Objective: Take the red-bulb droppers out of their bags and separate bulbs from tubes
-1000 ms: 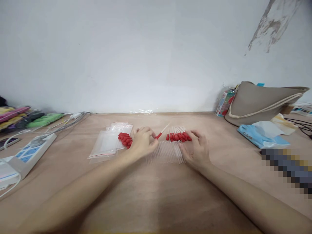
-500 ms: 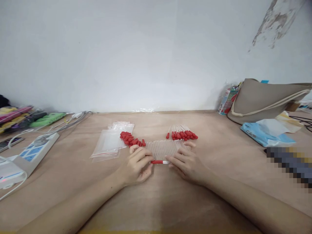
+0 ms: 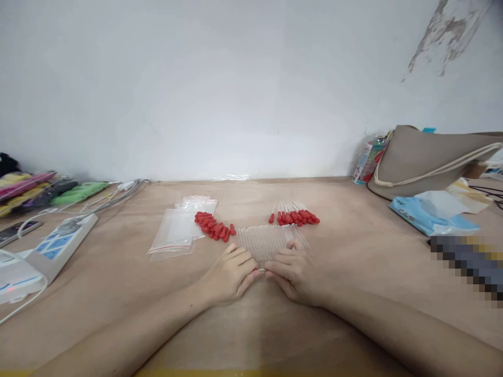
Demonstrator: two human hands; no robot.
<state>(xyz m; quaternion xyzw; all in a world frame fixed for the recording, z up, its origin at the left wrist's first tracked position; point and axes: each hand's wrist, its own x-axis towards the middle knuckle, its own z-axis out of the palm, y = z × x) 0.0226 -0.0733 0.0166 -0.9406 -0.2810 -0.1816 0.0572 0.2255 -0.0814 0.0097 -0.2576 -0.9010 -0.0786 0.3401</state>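
Note:
My left hand (image 3: 234, 273) is closed, its thumb and fingertips pinched on a red rubber bulb that they now hide. Facing it, my right hand (image 3: 294, 273) grips a clear glass dropper tube (image 3: 262, 270); just a short stretch of the tube shows between the two hands. Beyond my fingers lies a row of clear glass tubes (image 3: 251, 238), side by side. A heap of loose red rubber bulbs (image 3: 214, 227) rests behind my left hand. Farther back on the right are several droppers (image 3: 297, 217) with red bulbs fitted on their near ends.
Clear zip bags (image 3: 171, 233) lie left of the bulbs. A white power strip (image 3: 58, 246) with cables and a phone (image 3: 18, 233) are at the left. On the right stand a grey bag (image 3: 424, 162), a bottle (image 3: 369, 159) and a blue tissue pack (image 3: 428, 214).
Both hands have moved nearer to me and closer together. The red bulb and tube, visible between them before, are now mostly covered by my fingers.

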